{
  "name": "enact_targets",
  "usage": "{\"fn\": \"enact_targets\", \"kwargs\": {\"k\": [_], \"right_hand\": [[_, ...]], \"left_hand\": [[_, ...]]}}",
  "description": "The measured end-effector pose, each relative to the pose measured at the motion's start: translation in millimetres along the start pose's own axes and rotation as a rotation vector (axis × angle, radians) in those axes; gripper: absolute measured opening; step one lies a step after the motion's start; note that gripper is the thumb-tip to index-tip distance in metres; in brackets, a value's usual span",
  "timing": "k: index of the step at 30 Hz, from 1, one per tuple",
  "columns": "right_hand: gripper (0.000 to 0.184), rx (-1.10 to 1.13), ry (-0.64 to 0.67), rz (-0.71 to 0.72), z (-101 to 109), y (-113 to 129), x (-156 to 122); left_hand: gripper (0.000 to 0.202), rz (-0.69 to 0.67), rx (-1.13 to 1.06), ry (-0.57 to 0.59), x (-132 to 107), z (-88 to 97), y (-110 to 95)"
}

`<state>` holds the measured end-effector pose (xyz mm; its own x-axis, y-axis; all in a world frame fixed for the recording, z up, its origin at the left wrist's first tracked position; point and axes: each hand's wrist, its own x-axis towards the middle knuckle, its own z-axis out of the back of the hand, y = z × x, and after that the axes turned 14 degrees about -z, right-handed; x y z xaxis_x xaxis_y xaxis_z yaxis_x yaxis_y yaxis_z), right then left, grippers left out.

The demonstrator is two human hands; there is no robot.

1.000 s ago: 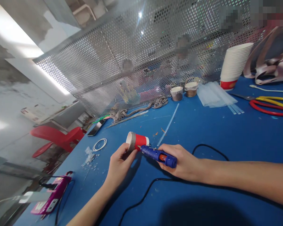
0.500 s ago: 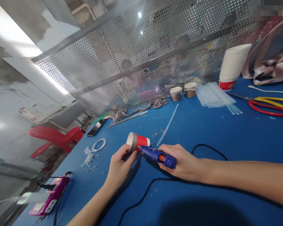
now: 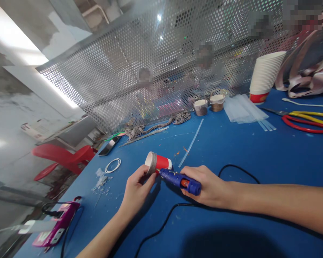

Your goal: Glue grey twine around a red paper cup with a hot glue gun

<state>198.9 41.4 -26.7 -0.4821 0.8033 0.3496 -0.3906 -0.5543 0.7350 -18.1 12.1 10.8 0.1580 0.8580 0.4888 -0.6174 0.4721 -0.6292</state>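
Observation:
A red paper cup point(image 3: 161, 162) lies on its side on the blue table point(image 3: 244, 150), its base end wrapped in grey cord. My left hand point(image 3: 136, 190) is closed on that wrapped end, holding the cup steady. My right hand point(image 3: 208, 185) grips a blue glue gun point(image 3: 179, 180). The gun's nozzle touches the cup just beside the grey wrapping. The gun's black cable point(image 3: 174, 211) runs across the table toward me.
Grey cord point(image 3: 156, 125), a phone point(image 3: 110, 146), a white ring point(image 3: 113, 165), clear glue sticks point(image 3: 244, 109), two small wrapped cups point(image 3: 208, 104), a cup stack point(image 3: 265, 77) and scissors point(image 3: 307, 120) lie beyond. A pink device point(image 3: 56, 229) sits at the left edge. People sit behind the perforated screen point(image 3: 150, 68).
Almost nothing has shifted. The cup and the glue gun's nozzle have crept slightly right, both hands keeping the same grips.

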Motion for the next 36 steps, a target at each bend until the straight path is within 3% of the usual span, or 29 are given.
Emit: {"fn": "enact_targets", "kwargs": {"k": [8, 14, 24, 32, 36], "right_hand": [[0.009, 0.118, -0.044, -0.072, 1.5, 0.1, 4.5], [0.007, 0.117, 0.004, -0.030, 0.1, 1.8, 2.0], [0.003, 0.220, -0.067, -0.063, -0.4, -2.8, 4.7], [0.004, 0.218, -0.003, -0.087, -1.8, -1.8, 3.9], [0.014, 0.232, -0.015, -0.133, -3.0, -0.7, 5.1]], "left_hand": [[0.013, 0.004, -0.018, 0.011, 1.2, 2.5, 1.2], [0.013, 0.001, -0.056, 0.034, 3.0, 4.8, -0.6], [0.013, 0.023, 0.006, -0.014, 3.3, 6.4, 5.6], [0.013, -0.020, -0.014, -0.007, 1.4, 6.9, 7.2], [0.012, -0.028, -0.015, -0.007, 2.3, 6.9, 5.9]]}}
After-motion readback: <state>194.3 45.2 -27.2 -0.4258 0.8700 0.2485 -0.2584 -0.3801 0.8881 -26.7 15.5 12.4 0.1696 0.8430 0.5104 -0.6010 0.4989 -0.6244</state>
